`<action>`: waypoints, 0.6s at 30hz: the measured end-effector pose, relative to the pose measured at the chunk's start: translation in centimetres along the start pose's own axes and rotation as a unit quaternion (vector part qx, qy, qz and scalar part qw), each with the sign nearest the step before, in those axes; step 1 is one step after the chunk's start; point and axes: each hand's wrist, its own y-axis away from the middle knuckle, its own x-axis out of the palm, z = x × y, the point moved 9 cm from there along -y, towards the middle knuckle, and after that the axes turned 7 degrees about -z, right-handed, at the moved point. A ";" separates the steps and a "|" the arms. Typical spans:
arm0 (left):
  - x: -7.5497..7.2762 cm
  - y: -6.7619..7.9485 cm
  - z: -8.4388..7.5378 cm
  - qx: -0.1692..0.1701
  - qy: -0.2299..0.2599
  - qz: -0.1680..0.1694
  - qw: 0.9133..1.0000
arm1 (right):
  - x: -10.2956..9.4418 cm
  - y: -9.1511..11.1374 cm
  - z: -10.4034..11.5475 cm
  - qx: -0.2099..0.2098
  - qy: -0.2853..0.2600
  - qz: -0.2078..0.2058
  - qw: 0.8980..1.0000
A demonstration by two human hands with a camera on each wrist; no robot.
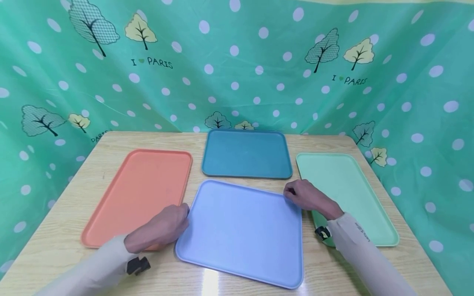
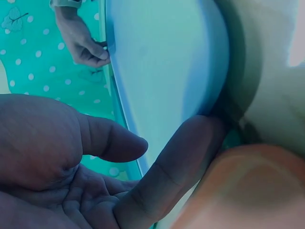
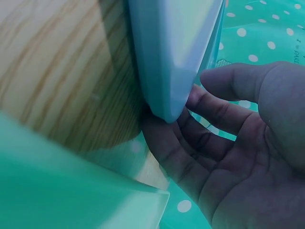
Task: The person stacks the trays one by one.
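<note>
Two hands at opposite corners of a light blue tray (image 1: 240, 230) lying at the table's near centre.

The left hand (image 1: 163, 228) rests extended fingers against the tray's left rim; the right hand (image 1: 307, 197) curls its fingers round the far right corner. A level move likely calls for equal purchase under both edges. An orange tray (image 1: 140, 193) lies just beside on the left, a teal tray (image 1: 246, 154) behind, a mint green tray (image 1: 348, 193) on the right; these crowd the wooden table (image 1: 55, 242), leaving little room to slide.
</note>
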 end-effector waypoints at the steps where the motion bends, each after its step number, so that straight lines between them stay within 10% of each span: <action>1: 0.0 0.2 0.1 0.001 0.002 -0.001 1.000 | 0.0 0.0 0.0 0.000 -0.001 0.002 1.000; 18: 1.5 1.8 0.9 -0.029 0.087 0.000 0.996 | 0.4 -0.1 -0.1 0.003 -0.011 0.019 1.000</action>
